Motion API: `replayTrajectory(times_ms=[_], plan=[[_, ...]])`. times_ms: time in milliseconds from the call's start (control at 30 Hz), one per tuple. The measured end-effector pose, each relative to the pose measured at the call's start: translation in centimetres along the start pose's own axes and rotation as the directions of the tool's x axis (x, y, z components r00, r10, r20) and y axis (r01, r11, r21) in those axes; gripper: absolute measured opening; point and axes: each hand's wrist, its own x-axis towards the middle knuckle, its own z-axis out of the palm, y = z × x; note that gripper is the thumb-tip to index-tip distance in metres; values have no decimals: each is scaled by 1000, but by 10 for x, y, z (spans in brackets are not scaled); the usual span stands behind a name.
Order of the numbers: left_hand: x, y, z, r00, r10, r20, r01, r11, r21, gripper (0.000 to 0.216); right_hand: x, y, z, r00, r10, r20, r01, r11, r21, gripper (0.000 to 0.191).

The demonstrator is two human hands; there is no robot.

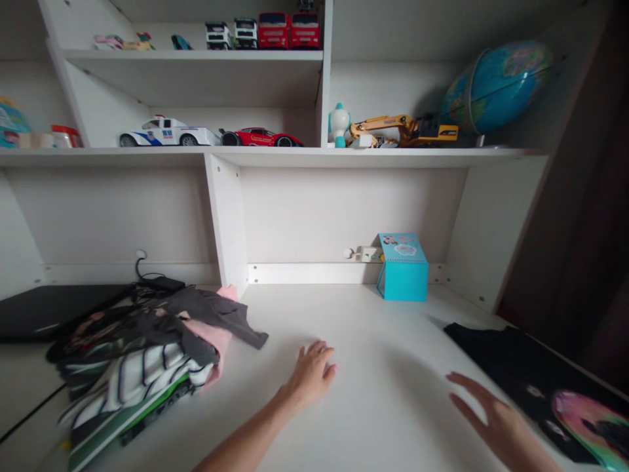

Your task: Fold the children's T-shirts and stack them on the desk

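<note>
black shirt (pixel 515 360) lies flat on the right side of the white desk (pixel 354 419), just beside the right hand (pixel 498 419). its long axis slants from the far left end to the near right; colourful print toward the near end. which end is the collar: can't tell. right hand blurred, thumb and fingers spread wide, nothing held; contact with shirt unclear. left hand (pixel 309 377) palm down over mid desk, fingers loosely bent, nothing seen in it, between clothes pile (pixel 147 364) and right hand. shelf unit (pixel 275 157) compartments: top middle has red trucks (pixel 274 31) and smaller toys; below it, police truck (pixel 167 134) and red race car (pixel 260 137); right one has toy digger (pixel 407 128), small figure (pixel 339 124), globe (pixel 511 85). blue calendar (pixel 405 282) stands at the desk's back.
</note>
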Motion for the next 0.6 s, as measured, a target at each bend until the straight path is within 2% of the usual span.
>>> replayTrajectory(times_ms=[67, 133, 233, 333, 400, 467, 600], plan=[[6, -7, -21, 1000, 22, -20, -21, 999, 41, 32, -10, -26, 27, 984, -112, 139, 115, 993, -12, 43], [13, -22, -53, 998, -11, -60, 19, 991, 136, 30, -20, -42, 44, 970, -155, 189, 169, 984, -62, 43], [18, -57, -107, 974, -216, -71, 228, 909, 350, 33, -29, -49, 51, 978, -129, 164, 150, 981, -124, 44], [16, -95, -143, 900, -429, -73, 410, 780, 473, 28, -31, -46, 49, 977, -129, 170, 151, 980, -128, 45], [11, -114, -151, 863, -502, -62, 465, 739, 487, 24, -30, -45, 48, 977, -129, 167, 151, 980, -130, 45], [5, -123, -148, 841, -539, -55, 491, 715, 498, 24, -29, -46, 47, 978, -124, 165, 146, 981, -128, 45], [-4, -124, -138, 847, -521, -103, 496, 706, 505, 25, -28, -52, 44, 977, -118, 175, 139, 984, -112, 44]])
